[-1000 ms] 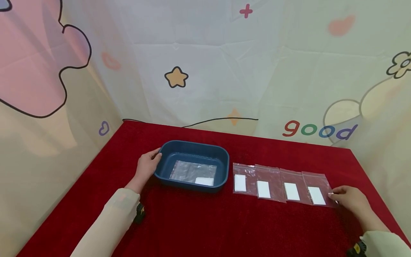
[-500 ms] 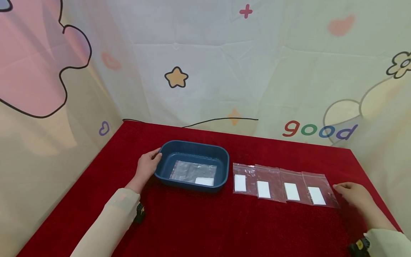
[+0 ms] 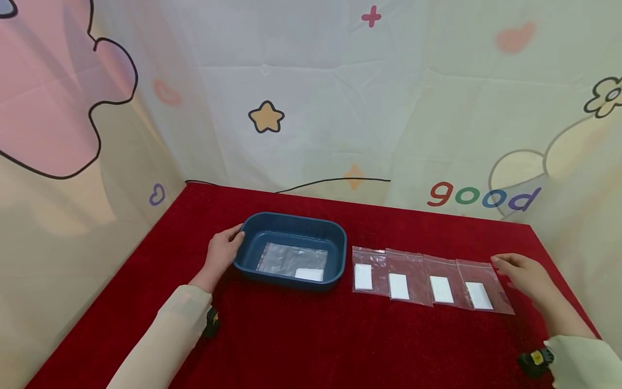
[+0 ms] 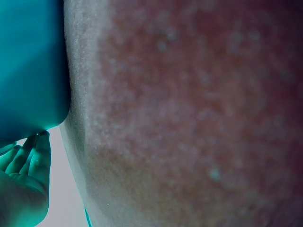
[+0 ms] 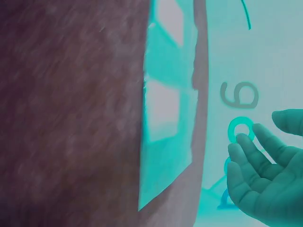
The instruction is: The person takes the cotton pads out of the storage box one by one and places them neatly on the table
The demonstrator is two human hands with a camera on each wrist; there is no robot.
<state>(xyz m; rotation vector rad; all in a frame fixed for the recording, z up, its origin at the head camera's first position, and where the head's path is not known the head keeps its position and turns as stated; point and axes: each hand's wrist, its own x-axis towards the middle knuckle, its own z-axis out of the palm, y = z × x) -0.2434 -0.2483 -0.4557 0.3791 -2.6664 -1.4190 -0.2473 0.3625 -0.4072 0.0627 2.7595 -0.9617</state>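
A dark blue plastic basin [image 3: 303,226] stands left of centre on the table in the head view. My left hand [image 3: 223,253] grips its left rim, with the fingers against the outer wall [image 4: 33,61] in the left wrist view. Inside lies a clear zip bag [image 3: 279,259] with a white card in it. Right of the basin, several similar bags overlap in a row. My right hand [image 3: 527,275] hovers by the top right corner of the rightmost bag [image 3: 492,274], its fingers loosely bent and holding nothing in the right wrist view.
Red cloth [image 3: 369,346] covers the tabletop. Each bag in the row, such as the leftmost bag [image 3: 380,256], has a white card [image 3: 363,276] in it. A printed curtain [image 3: 316,108] hangs right behind the table's back edge.
My right hand has let go of the rightmost bag's right edge and moved up toward that bag's zip end. The left hand and basin have stayed put.
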